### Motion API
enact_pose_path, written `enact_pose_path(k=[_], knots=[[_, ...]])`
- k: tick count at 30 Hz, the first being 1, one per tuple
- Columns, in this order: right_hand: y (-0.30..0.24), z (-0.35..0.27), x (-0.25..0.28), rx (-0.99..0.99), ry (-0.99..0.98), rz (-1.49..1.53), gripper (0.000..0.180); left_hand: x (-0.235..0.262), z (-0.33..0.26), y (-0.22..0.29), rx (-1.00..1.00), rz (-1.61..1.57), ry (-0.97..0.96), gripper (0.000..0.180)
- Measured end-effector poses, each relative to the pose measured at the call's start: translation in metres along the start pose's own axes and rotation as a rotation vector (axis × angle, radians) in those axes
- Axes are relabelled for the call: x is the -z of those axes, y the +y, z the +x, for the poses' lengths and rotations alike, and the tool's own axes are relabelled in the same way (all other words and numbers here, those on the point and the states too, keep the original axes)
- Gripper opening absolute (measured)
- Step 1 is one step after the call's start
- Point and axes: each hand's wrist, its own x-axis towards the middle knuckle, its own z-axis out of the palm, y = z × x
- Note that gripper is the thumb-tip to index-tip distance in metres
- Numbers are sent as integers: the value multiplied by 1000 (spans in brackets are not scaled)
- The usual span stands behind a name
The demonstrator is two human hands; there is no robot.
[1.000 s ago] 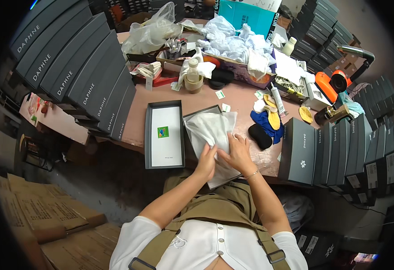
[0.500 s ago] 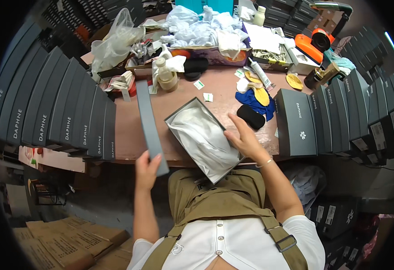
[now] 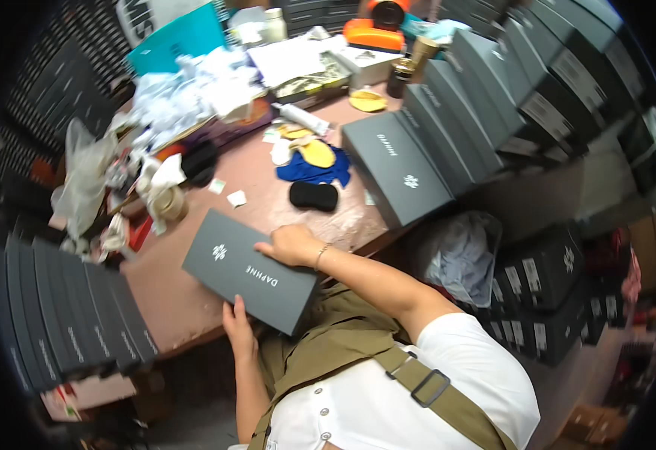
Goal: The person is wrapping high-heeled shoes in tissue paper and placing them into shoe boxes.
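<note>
A dark grey flat box (image 3: 249, 268) with its lid on lies at the near edge of the brown table (image 3: 163, 307), in front of my body. My right hand (image 3: 292, 244) rests flat on the far right part of the lid. My left hand (image 3: 238, 328) holds the box's near edge from below, fingers up against its side. A black pad (image 3: 313, 196) and blue and yellow insoles (image 3: 314, 159) lie just beyond my right hand.
Rows of matching grey boxes stand at the left (image 3: 65, 315) and at the right (image 3: 448, 112). Crumpled white paper (image 3: 185, 97), a clear plastic bag (image 3: 84, 180), a tape roll (image 3: 167, 202) and an orange tool (image 3: 377, 26) crowd the far side. More boxes (image 3: 545, 285) are stacked on the floor.
The open box with white paper is now covered: the lid, held upright in my left hand before, sits on the box. My right hand moved onto the lid.
</note>
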Motion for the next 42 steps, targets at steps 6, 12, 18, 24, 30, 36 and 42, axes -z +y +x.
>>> enact_pose_path(k=[6, 12, 18, 24, 30, 36, 42], knots=[[30, 0, -12, -78, 38, 287, 73, -11, -4, 3, -21, 29, -40, 44], [27, -18, -12, -97, 64, 320, 74, -29, -20, -3, -195, 2, -77, 74], [32, -16, -4, -117, -67, 493, 69, -25, -13, -20, -99, -26, -81, 63], [49, -60, 3, 85, -2, 916, 65, -53, -20, 20, -14, -216, -106, 47], [154, -154, 205, -159, 309, 1235, 42, -134, -70, 146, -556, -95, -786, 67], [145, -128, 243, 168, 486, 389, 41, -13, -167, 223, -1039, -742, -1359, 51], [-96, -80, 158, 482, -60, 273, 42, 61, -234, 293, -1162, -618, -2066, 54]])
